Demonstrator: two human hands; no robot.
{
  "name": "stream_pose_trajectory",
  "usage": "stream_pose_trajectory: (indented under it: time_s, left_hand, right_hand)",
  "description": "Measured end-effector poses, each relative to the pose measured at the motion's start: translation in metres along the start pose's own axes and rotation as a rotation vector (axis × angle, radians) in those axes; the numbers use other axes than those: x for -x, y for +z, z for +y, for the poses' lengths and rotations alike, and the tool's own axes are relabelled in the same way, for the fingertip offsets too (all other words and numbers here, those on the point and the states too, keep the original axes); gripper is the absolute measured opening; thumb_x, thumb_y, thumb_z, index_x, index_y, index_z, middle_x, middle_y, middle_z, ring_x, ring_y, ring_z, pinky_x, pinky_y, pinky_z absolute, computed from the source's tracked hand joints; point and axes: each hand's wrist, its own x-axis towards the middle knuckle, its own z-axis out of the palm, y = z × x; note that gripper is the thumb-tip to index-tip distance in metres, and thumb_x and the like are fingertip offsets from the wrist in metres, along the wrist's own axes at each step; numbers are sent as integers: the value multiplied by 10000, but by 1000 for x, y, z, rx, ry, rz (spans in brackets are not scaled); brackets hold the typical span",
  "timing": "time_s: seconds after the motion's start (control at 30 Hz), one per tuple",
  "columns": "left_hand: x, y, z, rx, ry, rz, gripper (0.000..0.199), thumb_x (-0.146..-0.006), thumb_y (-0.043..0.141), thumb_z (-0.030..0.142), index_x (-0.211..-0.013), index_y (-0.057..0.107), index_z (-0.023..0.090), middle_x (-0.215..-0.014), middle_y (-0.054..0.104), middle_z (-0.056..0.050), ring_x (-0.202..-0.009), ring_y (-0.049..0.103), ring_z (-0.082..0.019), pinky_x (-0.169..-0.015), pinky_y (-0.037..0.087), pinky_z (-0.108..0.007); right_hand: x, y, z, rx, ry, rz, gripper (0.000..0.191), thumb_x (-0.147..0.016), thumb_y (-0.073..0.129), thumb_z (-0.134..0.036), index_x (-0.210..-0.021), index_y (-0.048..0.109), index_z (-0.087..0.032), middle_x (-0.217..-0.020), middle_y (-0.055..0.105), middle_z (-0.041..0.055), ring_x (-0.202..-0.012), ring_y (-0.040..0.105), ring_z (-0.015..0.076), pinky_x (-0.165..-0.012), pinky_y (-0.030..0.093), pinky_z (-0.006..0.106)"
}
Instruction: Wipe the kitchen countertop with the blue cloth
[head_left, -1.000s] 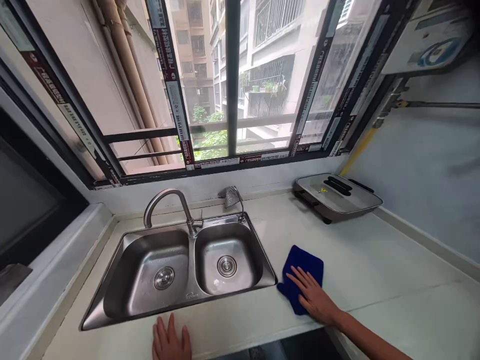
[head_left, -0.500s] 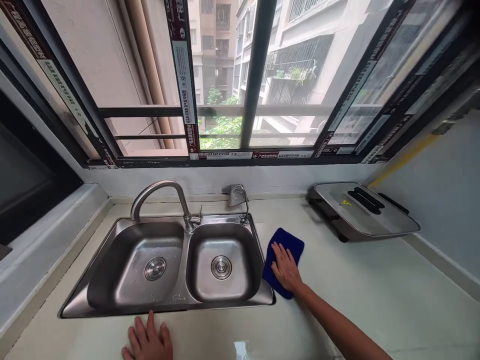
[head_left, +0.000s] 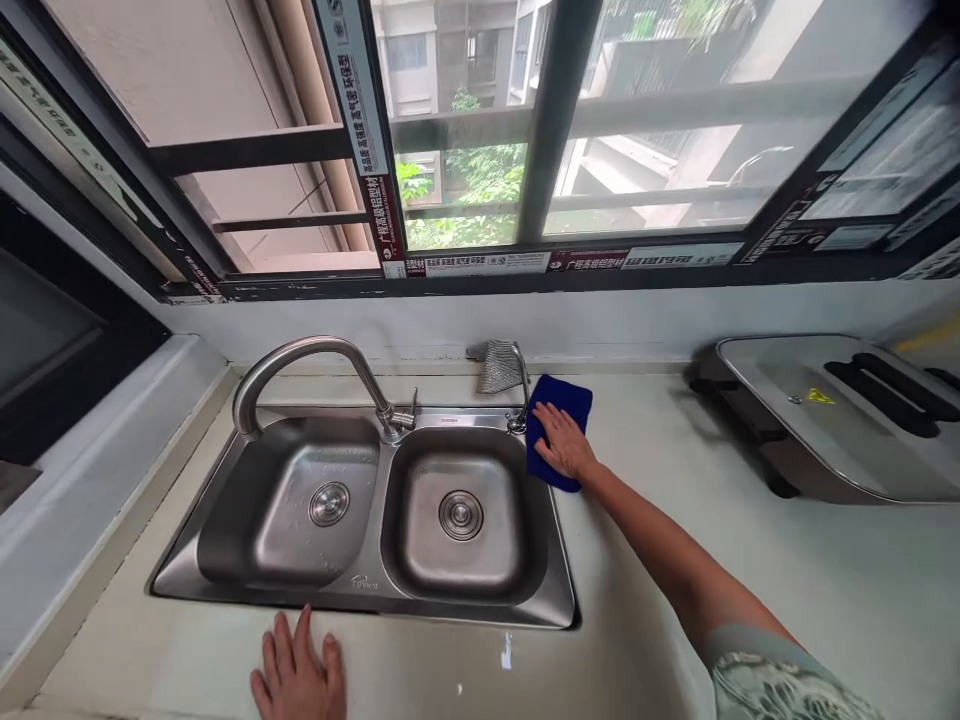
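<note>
Logging the head view: what is the right hand (head_left: 566, 447) on?

— A blue microfiber cloth (head_left: 562, 397), palm down on it, fingers extended. The grip is flat and open; the cloth is pressed, not pinched.

Where does the cloth lie?

— On the pale countertop (head_left: 637, 590), at the back right corner of the stainless double-bowl sink (head_left: 559, 590), along the rim of the smaller bowl. It sits just beside a grey mesh scrubber (head_left: 496, 368), which hangs on a thin wire holder.

And the left hand (head_left: 296, 675)?

— Open, fingers spread, flat on the counter's near edge in front of the larger bowl. It holds nothing.

Other entries?

— A gooseneck faucet (head_left: 315, 343) stands at the back of the sink, between the bowls. Water droplets dot the larger bowl. An electric griddle (head_left: 772, 390) with its lid on sits well to the right of the cloth. A patterned sleeve (head_left: 780, 675) shows on the right arm. Behind the sink is a window frame (head_left: 480, 265) with printed protective tape.
</note>
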Motion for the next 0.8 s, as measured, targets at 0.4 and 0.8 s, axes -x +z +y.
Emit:
stream_pose_trajectory:
  time_s: [0.4, 0.8]
  left_hand:
    - [5, -5, 0, 62, -14, 14, 544, -948, 299, 430, -1403, 466, 184, -1575, 339, -139, -1485, 218, -293, -1197, 199, -551]
    - [12, -4, -3, 134, 28, 143, 504, -958, 318, 365, -1365, 512, 140, -1536, 380, -190, -1459, 264, -325, -1180, 190, -576]
  right_hand:
    - [26, -6, -20, 107, -74, -49, 621, -828, 385, -303, -1422, 408, -123, -1584, 298, 100, -1474, 198, 288, -1194, 216, 525]
    - [173, -35, -65, -10, -241, -111, 429, -841, 404, -249, -1237, 558, -191, -1438, 511, 74, -1452, 280, 239, -1205, 252, 514]
